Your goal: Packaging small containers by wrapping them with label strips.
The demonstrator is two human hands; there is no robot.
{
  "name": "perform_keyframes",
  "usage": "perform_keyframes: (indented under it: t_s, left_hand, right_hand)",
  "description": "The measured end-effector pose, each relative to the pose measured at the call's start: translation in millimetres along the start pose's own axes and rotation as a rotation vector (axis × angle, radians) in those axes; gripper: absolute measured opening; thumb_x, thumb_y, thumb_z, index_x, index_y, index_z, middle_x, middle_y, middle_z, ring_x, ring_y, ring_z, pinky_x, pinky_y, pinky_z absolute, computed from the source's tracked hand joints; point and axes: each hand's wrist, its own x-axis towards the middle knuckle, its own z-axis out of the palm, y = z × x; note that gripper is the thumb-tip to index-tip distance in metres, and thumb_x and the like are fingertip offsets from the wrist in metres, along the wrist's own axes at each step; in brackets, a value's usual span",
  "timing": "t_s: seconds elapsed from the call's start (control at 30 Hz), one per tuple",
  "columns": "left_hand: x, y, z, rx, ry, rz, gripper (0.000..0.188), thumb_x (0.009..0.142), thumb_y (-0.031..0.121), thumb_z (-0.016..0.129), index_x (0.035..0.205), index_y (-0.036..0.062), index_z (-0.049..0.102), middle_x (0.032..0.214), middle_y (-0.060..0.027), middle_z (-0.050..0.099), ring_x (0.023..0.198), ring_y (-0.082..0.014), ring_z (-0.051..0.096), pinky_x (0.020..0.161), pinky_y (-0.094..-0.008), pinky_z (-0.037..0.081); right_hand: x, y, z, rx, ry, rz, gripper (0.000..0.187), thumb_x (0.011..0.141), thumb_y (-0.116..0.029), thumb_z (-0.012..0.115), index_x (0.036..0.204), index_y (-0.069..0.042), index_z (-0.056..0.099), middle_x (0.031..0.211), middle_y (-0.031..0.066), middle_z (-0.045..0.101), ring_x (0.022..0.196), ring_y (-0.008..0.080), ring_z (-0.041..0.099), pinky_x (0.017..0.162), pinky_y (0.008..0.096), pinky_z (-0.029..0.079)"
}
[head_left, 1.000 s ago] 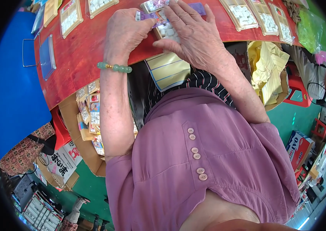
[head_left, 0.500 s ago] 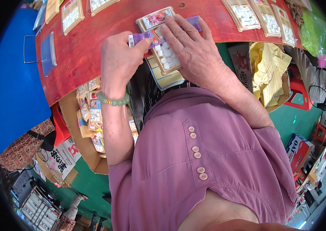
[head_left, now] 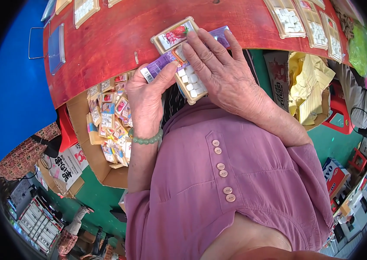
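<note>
A slim clear case with a tan rim, a strawberry-picture label and small white pellets lies slanted in front of me, its lower end past the red table edge. Crosswise over its middle runs a purple printed strip. The strip's left end is pinched between the thumb and fingers of my left hand, which wears a green bead bracelet. Stretched fingers of my right hand lie flat across the case and strip. The strip's other end shows beyond my right fingers.
Several similar cases stand along the far right of the red table. Below on the left is a cardboard carton full of banded cases. Crumpled yellow paper fills a box on the right. A clear-blue lid lies at left.
My left hand has moved down and right, still pinching the strip's end. The case sits slightly lower in view. My right hand stays flat over it.
</note>
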Motion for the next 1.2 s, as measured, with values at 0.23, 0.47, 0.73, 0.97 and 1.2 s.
perform_keyframes:
  t_s: [0.23,0.47,0.73,0.97,1.2]
  left_hand:
    - [-1.7,-7.6,10.6,-0.143,-0.016,0.022,0.018,0.083,-0.003,0.066,0.101,0.0004,0.064,0.096,-0.0098,0.069,0.083,-0.0138,0.067,0.076,-0.0271,0.056]
    - [-5.5,-11.6,7.4,-0.185,-0.020,0.047,0.014,0.083,-0.005,0.064,0.097,0.0005,0.064,0.094,-0.0096,0.068,0.083,-0.0136,0.067,0.077,-0.0275,0.056]
    - [-14.4,-9.9,2.1,-0.129,-0.046,0.097,0.011,0.082,-0.006,0.066,0.090,0.0012,0.065,0.087,-0.0059,0.068,0.073,-0.0071,0.062,0.070,-0.0219,0.052]
    - [-24.7,-1.2,9.8,-0.095,-0.082,0.161,0.012,0.080,-0.008,0.067,0.088,0.0005,0.065,0.088,-0.0059,0.068,0.076,-0.0055,0.061,0.072,-0.0210,0.051]
    - [-30.1,-1.6,6.9,0.010,-0.136,0.192,0.011,0.080,-0.006,0.068,0.089,0.0005,0.067,0.086,-0.0032,0.068,0.075,-0.0027,0.058,0.069,-0.0188,0.048]
  right_hand:
    - [-3.7,-0.1,1.2,0.017,0.008,-0.023,0.064,0.077,-0.013,0.059,0.137,-0.001,0.039,0.147,0.0151,0.034,0.137,0.0278,0.032,0.112,0.0546,0.016]
    - [-7.3,5.0,-12.0,0.141,-0.050,-0.041,0.071,0.077,-0.021,0.067,0.138,-0.001,0.038,0.147,0.0159,0.033,0.138,0.0288,0.030,0.113,0.0541,0.014]
    - [-16.2,10.9,-30.6,0.527,0.041,0.040,0.070,0.073,-0.022,0.076,0.133,-0.002,0.046,0.140,0.0184,0.042,0.131,0.0322,0.040,0.108,0.0467,0.032]
    - [-16.5,2.4,-20.9,0.753,0.308,0.363,0.038,0.080,-0.002,0.070,0.117,0.000,0.062,0.109,0.0131,0.067,0.098,0.0191,0.065,0.084,0.0298,0.052]
    - [-13.4,-1.5,-26.4,1.605,0.115,0.724,0.030,0.084,-0.003,0.067,0.113,0.001,0.064,0.096,0.0059,0.070,0.085,0.0082,0.064,0.081,0.0239,0.051]
